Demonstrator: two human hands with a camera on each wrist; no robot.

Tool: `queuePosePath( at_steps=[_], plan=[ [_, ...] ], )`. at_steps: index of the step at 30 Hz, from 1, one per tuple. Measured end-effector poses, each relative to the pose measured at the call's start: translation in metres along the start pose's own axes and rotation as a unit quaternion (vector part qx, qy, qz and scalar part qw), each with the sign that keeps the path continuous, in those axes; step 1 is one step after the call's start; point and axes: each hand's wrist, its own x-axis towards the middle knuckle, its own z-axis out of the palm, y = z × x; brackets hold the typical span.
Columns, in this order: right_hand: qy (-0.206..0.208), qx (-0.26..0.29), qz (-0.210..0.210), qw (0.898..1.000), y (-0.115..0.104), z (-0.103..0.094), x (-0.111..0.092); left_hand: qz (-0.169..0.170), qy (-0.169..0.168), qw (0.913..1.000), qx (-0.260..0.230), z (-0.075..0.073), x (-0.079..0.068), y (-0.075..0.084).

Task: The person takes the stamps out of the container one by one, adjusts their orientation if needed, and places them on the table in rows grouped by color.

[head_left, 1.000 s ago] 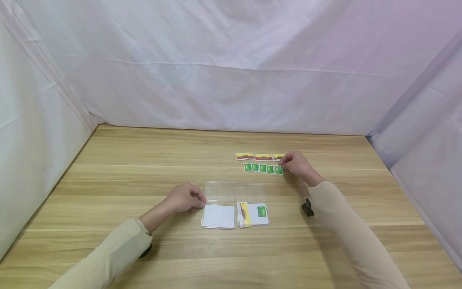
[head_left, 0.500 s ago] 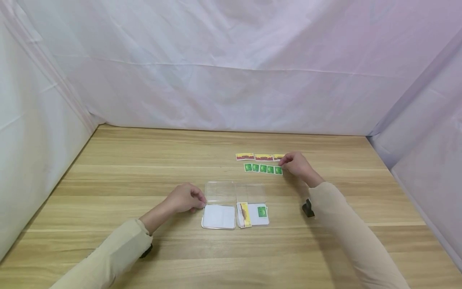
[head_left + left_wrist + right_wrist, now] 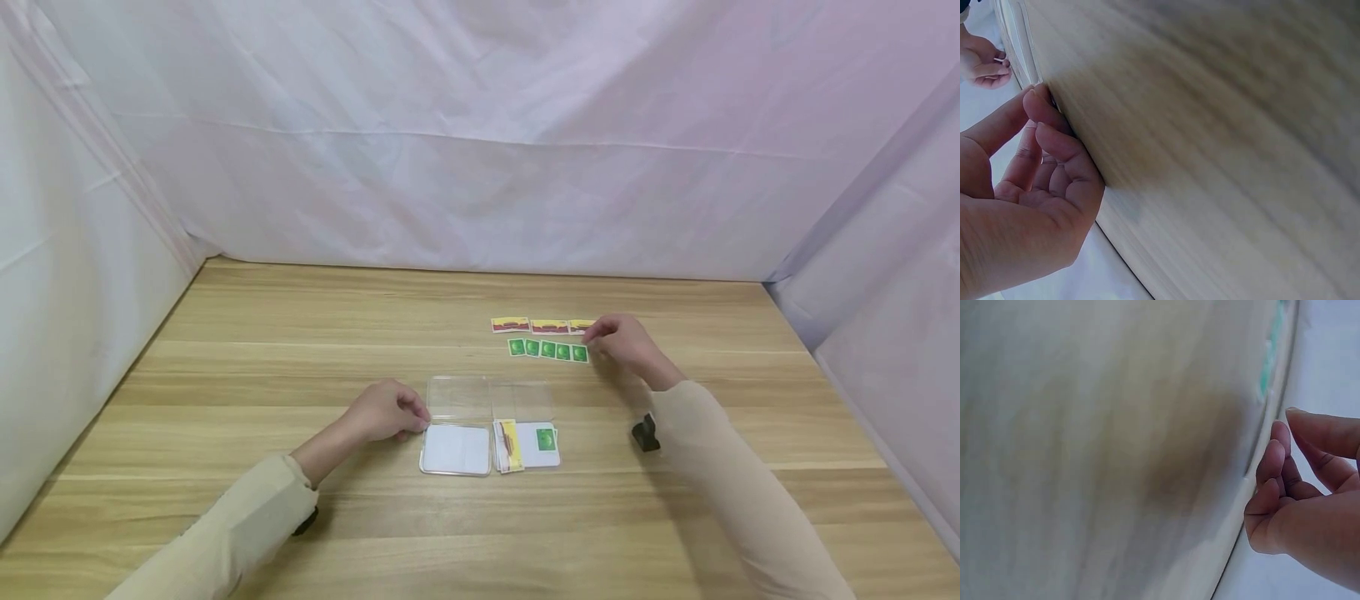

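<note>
My left hand [image 3: 390, 410] pinches the left edge of a clear plastic case [image 3: 459, 398], which lies spread out on the table. In the left wrist view, the thumb and index fingertips [image 3: 1036, 94] meet at that edge. White card [image 3: 453, 450] fills its front left part; at front right are a yellow stamp [image 3: 509, 446] and a green stamp [image 3: 546, 439]. My right hand [image 3: 626, 346] hovers just right of a row of green stamps [image 3: 548, 350], fingers loosely curled, nothing visible between them. Behind that row, yellow-and-red stamps [image 3: 550, 327] form another; the hand partly covers the last one.
The wood-grain table [image 3: 300, 325] is bounded by white cloth [image 3: 450, 192] at the back and both sides. A black device [image 3: 645, 433] shows beside the right sleeve.
My right hand has drawn slightly right, away from the end of the green row. My left hand keeps its hold on the case edge.
</note>
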Motion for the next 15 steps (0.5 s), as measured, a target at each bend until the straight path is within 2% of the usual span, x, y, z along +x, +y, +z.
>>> queuePosePath(
  at_steps=[6,15],
  plan=[
    [0.002,0.011,-0.023,1.000,-0.003,-0.007,-0.007,-0.001,-0.002,1.0000,0.000,0.000,-0.001,0.002],
    [-0.032,0.000,-0.025,0.999,-0.004,-0.005,-0.020,0.006,-0.006,1.0000,-0.004,-0.001,-0.003,0.002]
  ],
)
